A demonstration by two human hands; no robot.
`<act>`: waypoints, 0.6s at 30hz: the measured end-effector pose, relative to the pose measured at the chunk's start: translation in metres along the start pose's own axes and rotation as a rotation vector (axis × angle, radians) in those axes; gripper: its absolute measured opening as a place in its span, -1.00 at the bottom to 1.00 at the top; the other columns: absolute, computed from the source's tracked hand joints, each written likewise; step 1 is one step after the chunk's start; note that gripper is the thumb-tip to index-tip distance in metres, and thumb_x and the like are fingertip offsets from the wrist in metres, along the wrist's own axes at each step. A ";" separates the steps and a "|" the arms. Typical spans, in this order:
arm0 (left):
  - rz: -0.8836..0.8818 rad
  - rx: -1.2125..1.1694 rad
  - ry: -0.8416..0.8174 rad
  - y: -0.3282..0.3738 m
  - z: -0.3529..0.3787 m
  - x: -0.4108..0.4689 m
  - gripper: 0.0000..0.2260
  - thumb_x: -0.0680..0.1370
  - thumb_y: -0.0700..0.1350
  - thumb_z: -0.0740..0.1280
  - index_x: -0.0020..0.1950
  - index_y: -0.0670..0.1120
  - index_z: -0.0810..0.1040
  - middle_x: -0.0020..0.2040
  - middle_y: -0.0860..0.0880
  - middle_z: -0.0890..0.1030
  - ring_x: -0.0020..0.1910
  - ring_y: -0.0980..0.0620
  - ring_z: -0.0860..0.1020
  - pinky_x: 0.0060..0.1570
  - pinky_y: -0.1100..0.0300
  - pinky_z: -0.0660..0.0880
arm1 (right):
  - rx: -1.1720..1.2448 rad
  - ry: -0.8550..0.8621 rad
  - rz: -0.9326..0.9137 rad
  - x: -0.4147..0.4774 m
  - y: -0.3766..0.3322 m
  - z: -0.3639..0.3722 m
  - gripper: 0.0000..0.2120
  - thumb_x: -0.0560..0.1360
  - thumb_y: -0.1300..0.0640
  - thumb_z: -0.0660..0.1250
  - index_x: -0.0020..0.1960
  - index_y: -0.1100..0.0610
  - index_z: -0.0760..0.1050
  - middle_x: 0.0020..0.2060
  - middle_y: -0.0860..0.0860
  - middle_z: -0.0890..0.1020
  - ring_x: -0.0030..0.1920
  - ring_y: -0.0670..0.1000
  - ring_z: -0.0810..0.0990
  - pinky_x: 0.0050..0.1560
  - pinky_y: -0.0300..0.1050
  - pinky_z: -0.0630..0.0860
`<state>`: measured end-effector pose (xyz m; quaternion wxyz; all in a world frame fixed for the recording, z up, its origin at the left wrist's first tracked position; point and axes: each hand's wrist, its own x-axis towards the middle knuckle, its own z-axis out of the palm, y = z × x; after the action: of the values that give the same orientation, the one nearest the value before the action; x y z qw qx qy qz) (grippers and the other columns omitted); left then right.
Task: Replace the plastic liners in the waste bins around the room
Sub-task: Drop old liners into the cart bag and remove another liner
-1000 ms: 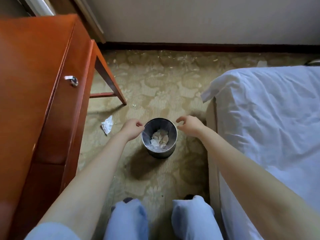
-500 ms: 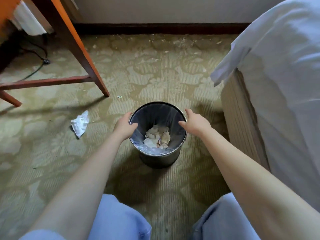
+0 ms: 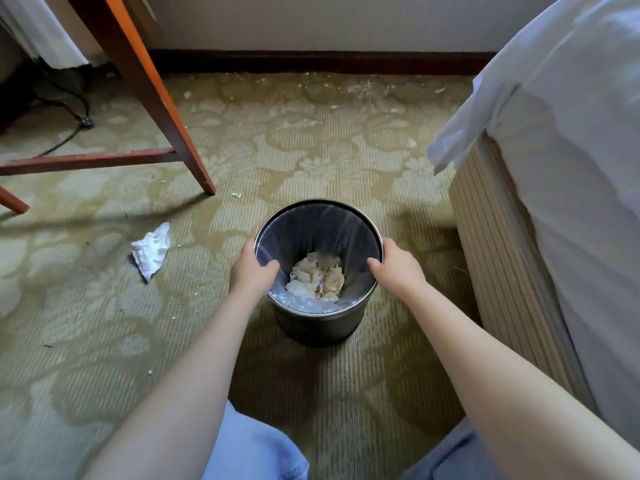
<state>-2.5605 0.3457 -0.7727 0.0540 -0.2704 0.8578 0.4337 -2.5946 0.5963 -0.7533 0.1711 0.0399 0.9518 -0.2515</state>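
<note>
Carpet, olive with a pale floral pattern, fills the frame; dark baseboard runs along the top. Upper left: black cable on the floor, behind a slanted wooden table leg with a crossbar running off the left edge. Left of centre: crumpled white tissue on the carpet, well apart from the bin. Small green scrap just past the foot of the leg.

Left hand is on the bin's left rim, thumb hooked inside, fingers curled down the outside. Bin is round, dark metal, upright on the carpet at frame centre, between table leg and bed. Clear plastic liner is inside it, with crumpled paper trash at the bottom. Right hand is on the right rim, thumb inside, fingers round the outside and mostly hidden. Can't tell if either hand pinches the liner edge or only the rim.

Right side: ribbed beige bed base near the bin, with a white sheet hanging over it. Bottom edge: knees in light blue fabric.
</note>
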 end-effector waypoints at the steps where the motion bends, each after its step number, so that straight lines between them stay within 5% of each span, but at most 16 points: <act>1: -0.005 -0.030 0.002 0.002 -0.002 -0.001 -0.49 0.47 -0.08 0.30 0.42 -0.02 0.34 0.29 -0.09 0.52 0.22 -0.14 0.50 0.19 -0.09 0.47 | 0.001 0.008 -0.005 0.000 -0.001 -0.001 -0.69 0.60 0.02 0.18 0.29 0.13 0.34 0.05 0.14 0.60 -0.04 0.17 0.54 -0.15 -0.03 0.43; 8: 0.029 -0.233 0.033 0.016 -0.023 -0.016 -0.46 0.41 0.01 0.33 0.39 -0.03 0.40 0.26 -0.01 0.53 0.19 -0.04 0.51 0.22 -0.05 0.46 | 0.108 0.098 -0.067 -0.004 -0.011 -0.020 -0.73 0.59 0.06 0.16 0.27 0.07 0.40 0.02 0.08 0.62 -0.05 0.13 0.57 -0.10 0.00 0.54; 14: 0.103 -0.478 0.049 0.034 -0.043 -0.027 -0.28 0.26 0.14 0.37 0.42 0.01 0.39 0.31 0.00 0.53 0.29 0.03 0.50 0.29 -0.08 0.44 | 0.279 0.190 -0.138 -0.023 -0.028 -0.050 -0.64 0.56 -0.01 0.19 0.34 -0.03 0.41 -0.18 -0.04 0.59 -0.16 0.02 0.54 -0.29 -0.13 0.39; 18: 0.229 -0.585 0.087 0.063 -0.062 -0.039 -0.32 0.33 0.04 0.38 0.45 -0.03 0.36 0.31 0.03 0.53 0.27 0.10 0.50 0.30 0.03 0.44 | 0.503 0.251 -0.231 -0.040 -0.046 -0.078 -0.80 0.54 0.01 0.26 0.12 -0.19 0.50 -0.21 -0.06 0.62 -0.10 0.06 0.62 -0.04 0.05 0.58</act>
<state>-2.5509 0.3441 -0.6759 -0.1121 -0.1944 0.7232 0.6532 -2.5884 0.5952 -0.6548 0.0072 0.0032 0.8716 -0.4901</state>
